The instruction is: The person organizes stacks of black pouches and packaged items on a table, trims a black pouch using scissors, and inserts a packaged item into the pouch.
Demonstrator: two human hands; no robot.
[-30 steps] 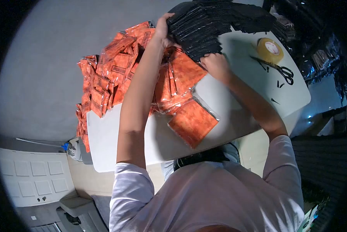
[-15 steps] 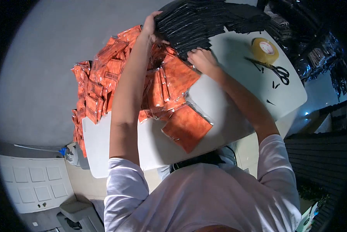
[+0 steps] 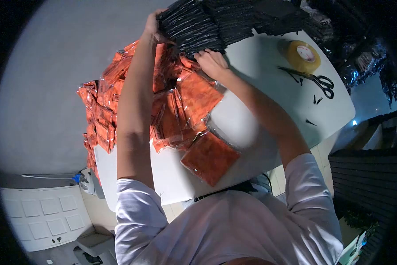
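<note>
A long, overlapping stack of black plastic bags [image 3: 194, 26] lies along the far side of the white table [image 3: 172, 176]. My left hand [image 3: 153, 30] holds the stack's left end, its fingers partly hidden behind the plastic. Curled over the near edge of the same stack is my right hand [image 3: 211, 62], its fingertips on the bags. Below and left of both hands spreads a pile of orange items in clear wrappers [image 3: 103, 110], partly covered by my left forearm. One orange packet [image 3: 211, 158] lies flat near the table's front edge.
To the right on the table are a roll of clear yellowish tape [image 3: 303, 57], black-handled scissors [image 3: 324, 84] and several small black scraps [image 3: 311, 122]. Orange packets hang over the table's left edge. Dark shiny plastic [image 3: 366, 66] is beyond the table's right side.
Both hands have shifted left, and the near end of the black bag stack has moved left with them. The view has also shifted slightly.
</note>
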